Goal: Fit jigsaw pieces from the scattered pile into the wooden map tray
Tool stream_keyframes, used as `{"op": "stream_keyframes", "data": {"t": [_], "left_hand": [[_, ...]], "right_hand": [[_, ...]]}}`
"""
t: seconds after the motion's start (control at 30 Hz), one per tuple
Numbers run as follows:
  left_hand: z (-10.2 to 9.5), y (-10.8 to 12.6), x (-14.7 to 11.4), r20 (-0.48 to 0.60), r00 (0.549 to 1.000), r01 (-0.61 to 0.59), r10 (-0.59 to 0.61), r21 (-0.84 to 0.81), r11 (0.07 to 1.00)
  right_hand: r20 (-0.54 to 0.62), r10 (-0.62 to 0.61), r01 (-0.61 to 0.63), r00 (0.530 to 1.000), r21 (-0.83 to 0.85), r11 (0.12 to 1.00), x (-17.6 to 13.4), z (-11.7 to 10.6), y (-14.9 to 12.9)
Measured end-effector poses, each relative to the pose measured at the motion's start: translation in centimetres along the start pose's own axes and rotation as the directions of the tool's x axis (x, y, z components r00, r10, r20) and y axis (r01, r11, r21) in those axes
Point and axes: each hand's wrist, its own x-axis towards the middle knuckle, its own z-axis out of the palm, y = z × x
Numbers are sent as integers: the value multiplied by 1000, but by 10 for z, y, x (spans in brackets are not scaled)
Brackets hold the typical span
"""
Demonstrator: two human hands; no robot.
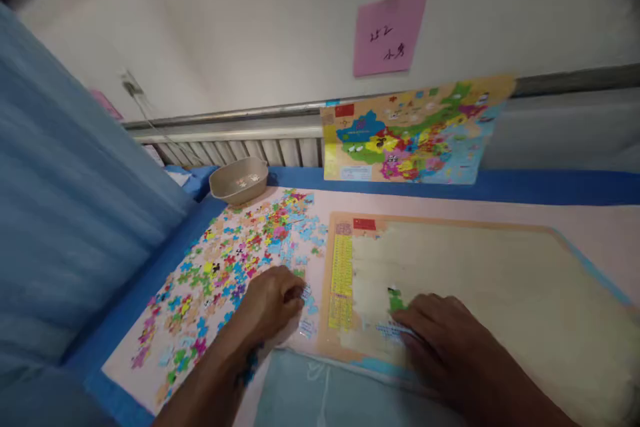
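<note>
My left hand (273, 300) is over the pale sheet just left of the puzzle board (333, 340). Its thumb and fingers are pinched at a small white and light-blue puzzle piece (306, 292) with printed text. My right hand (443, 337) rests low on the board, its fingers bent and close together; what lies under them is hidden. At those fingertips are a green puzzle piece (396, 299) and a strip of white pieces with blue print (390, 331). The board's printed frame carries a red flag and a yellow text column on the left.
Many loose colourful puzzle pieces (235, 260) spread across the sheet at left. Behind them sits a beige basin (240, 182) with a few pieces inside. A printed map picture (410, 137) leans on the wall below a pink note (390, 34). A blue curtain (85, 214) hangs at left.
</note>
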Motion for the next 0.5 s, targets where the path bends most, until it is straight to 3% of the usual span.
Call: {"op": "stream_keyframes", "data": {"t": [0.3, 0.5], "left_hand": [[-1, 2, -1, -11, 1000, -16, 16, 10, 1000], [2, 3, -1, -22, 999, -37, 38, 35, 999]], "right_hand": [[-56, -71, 70, 996, -20, 997, -3, 4, 3], [-30, -48, 47, 998, -33, 998, -1, 2, 0]]}}
